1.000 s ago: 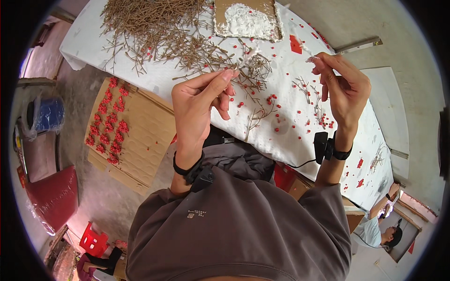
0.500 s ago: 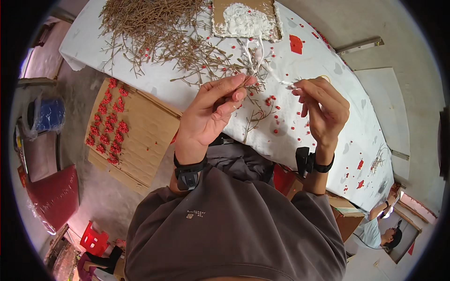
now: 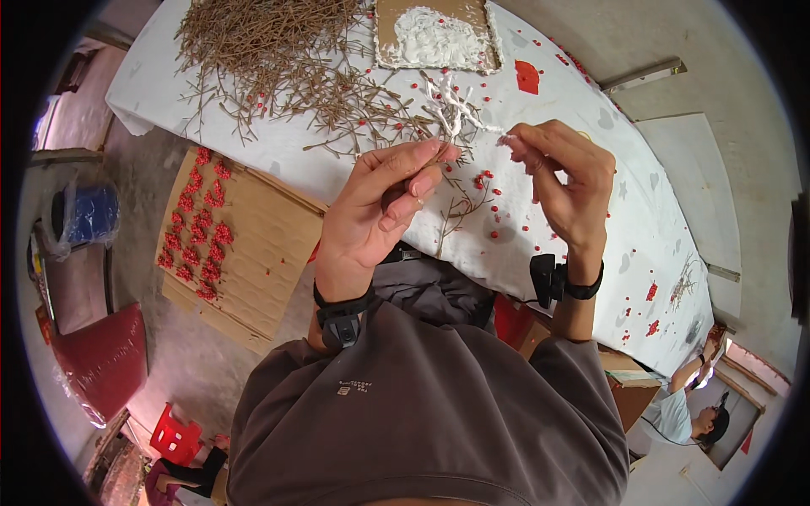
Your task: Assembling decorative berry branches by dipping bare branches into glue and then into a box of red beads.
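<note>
My left hand [image 3: 367, 207] is closed, pinching the brown stem of a small branched twig [image 3: 453, 114] between thumb and fingers. The twig's forked ends, coated in white paste, point away from me over the table. On the right, my right hand [image 3: 574, 177] has its fingertips pinched together at the tip of one white branch; whether a berry is between them is hidden. Loose red berries [image 3: 483, 177] lie on the white tablecloth under the hands. Beyond them sits a cardboard piece [image 3: 386, 32] spread with thick white paste [image 3: 439, 38].
A heap of bare brown twigs [image 3: 261, 42] covers the far left of the table. Red berry clusters [image 3: 202, 223] stand in rows on a cardboard sheet [image 3: 270, 219] at the left. A red scrap [image 3: 527, 78] lies far right. Another person [image 3: 679, 413] is at the lower right.
My right hand has moved a little left and away from me, closer to the left hand. The white twig ends have shifted slightly, and the white strand at the right hand looks shorter.
</note>
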`<state>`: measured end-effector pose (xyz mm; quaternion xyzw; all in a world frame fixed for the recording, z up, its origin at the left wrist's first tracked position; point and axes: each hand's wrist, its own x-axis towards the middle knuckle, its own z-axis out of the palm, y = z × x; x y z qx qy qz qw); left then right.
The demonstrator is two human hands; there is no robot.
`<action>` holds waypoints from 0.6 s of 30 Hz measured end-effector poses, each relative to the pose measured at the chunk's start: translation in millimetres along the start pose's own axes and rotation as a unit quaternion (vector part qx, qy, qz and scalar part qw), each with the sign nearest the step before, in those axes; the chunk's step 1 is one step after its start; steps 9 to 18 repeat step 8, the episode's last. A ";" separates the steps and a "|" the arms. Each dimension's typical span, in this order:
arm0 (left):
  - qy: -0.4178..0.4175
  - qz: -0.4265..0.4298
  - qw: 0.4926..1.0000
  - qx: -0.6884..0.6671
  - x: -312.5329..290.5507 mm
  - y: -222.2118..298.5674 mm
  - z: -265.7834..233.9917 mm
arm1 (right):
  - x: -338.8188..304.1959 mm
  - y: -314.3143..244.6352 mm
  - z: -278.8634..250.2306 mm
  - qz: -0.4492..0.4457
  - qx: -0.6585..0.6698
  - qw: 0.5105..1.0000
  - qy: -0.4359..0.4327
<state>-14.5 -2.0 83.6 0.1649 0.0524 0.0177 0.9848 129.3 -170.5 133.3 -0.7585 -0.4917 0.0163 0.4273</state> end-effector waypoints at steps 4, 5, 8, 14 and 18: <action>-0.002 -0.015 0.999 -0.045 -1.8 2.5 -5.8 | 6.5 9.3 -5.6 0.036 0.002 0.999 0.031; -0.003 -0.015 0.999 -0.045 -2.3 2.5 -7.1 | 7.1 10.8 -7.6 0.048 0.004 0.998 0.043; -0.002 -0.026 0.996 -0.080 -2.2 4.1 -11.1 | 4.5 11.7 -14.7 0.059 0.057 0.994 0.068; -0.002 -0.026 0.996 -0.080 -2.2 4.1 -11.1 | 4.5 11.7 -14.7 0.059 0.057 0.994 0.068; -0.002 -0.026 0.996 -0.080 -2.2 4.1 -11.1 | 4.5 11.7 -14.7 0.059 0.057 0.994 0.068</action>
